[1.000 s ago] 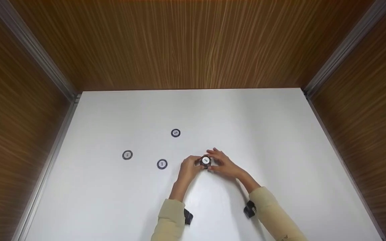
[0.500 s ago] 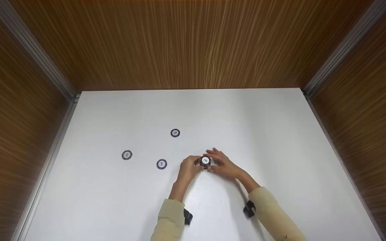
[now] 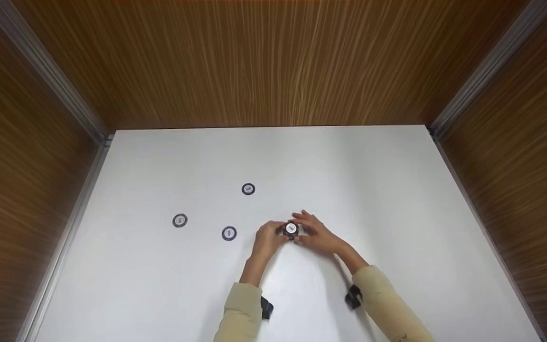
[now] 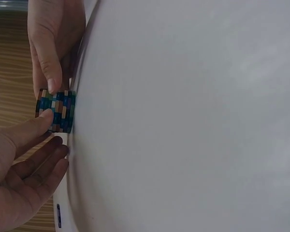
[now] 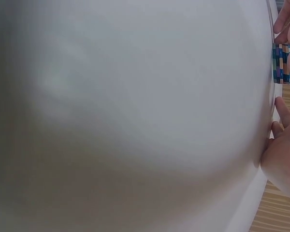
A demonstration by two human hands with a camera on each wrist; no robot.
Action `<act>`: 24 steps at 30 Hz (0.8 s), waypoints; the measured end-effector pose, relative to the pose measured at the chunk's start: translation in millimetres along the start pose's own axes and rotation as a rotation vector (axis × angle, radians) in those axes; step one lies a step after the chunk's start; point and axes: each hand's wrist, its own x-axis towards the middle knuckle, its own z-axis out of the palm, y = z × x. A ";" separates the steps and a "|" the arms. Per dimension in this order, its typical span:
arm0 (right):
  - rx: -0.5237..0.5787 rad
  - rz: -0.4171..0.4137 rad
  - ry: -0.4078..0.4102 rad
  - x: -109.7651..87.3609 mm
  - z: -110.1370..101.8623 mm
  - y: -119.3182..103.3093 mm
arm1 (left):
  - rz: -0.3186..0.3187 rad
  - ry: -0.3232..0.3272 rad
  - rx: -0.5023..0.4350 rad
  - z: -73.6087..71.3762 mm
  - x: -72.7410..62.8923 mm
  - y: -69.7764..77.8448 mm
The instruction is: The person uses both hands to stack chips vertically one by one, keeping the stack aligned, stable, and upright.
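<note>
Midway | chip stack [image 3: 291, 229] | pinched between left hand [image 3: 267, 239], right hand [image 3: 319, 235]

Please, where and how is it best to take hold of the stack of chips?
I would grip the stack by its round side, the left hand from the left, the right hand from the right, thumbs in front, fingers behind. It stands upright in many layers, so holding only the top might leave the others.

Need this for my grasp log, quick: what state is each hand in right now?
Left hand: closed, holding the stack of poker chips.
Right hand: closed, holding the same stack from the opposite side.
</note>
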 end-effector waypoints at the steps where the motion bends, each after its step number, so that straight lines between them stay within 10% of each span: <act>1: -0.001 -0.006 0.001 -0.2 0.1 0.2 | 0.000 0.002 0.000 0.0 0.0 -0.1; 24: -0.010 -0.022 0.021 -0.8 1.7 3.5 | 0.022 0.010 0.019 0.2 0.0 -0.8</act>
